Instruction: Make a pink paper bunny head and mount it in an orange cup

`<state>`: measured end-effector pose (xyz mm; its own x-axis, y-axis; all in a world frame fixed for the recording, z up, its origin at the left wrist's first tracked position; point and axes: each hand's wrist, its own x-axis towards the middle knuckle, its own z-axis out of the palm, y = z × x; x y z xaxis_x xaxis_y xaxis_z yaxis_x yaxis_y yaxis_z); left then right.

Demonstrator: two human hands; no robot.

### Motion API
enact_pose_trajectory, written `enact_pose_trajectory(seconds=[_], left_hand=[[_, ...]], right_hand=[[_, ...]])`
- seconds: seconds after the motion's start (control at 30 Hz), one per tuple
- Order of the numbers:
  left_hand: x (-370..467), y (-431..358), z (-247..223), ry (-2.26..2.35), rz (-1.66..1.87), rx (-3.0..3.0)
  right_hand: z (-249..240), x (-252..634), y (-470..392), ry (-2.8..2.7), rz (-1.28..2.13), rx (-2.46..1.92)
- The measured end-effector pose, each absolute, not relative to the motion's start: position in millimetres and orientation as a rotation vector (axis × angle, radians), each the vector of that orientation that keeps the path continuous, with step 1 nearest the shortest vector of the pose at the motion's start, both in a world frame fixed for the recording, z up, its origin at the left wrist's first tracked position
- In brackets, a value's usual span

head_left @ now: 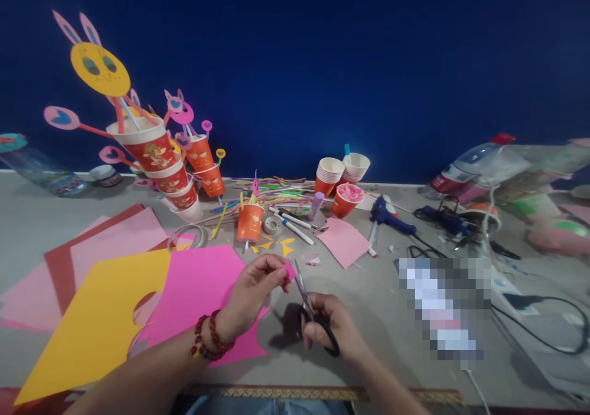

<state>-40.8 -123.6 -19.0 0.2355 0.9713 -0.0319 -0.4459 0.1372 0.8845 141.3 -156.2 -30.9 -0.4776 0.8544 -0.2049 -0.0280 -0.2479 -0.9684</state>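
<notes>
My left hand (265, 280), with red beads at its wrist, pinches a small magenta paper piece (289, 270) between thumb and fingers. Black-handled scissors (303, 289) are in my right hand (329, 326), the fingers through the loops. Their blades point up and away, right beside the small piece. Under and left of my left hand lies a magenta sheet (198, 292), partly over a yellow sheet (101, 316) with a curved cut-out. Small paper scraps (313, 259) lie just beyond the blades.
Decorated cup figures (157, 150) stand at the back left. Colored sticks (276, 190), a red cup (250, 221), markers (292, 224) and a tape roll (271, 225) lie mid-table. A blue glue gun (391, 218), a pink sheet (343, 240), cables and a bottle (465, 169) are to the right.
</notes>
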Motion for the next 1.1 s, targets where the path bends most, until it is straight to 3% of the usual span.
enact_pose_trajectory(seconds=[1.1], left_hand=[[-44.9,-122.1,-20.4,0.778,1.214,0.974]], right_hand=[[-42.7,145.3,-155.2,-1.360,1.683,-1.152]])
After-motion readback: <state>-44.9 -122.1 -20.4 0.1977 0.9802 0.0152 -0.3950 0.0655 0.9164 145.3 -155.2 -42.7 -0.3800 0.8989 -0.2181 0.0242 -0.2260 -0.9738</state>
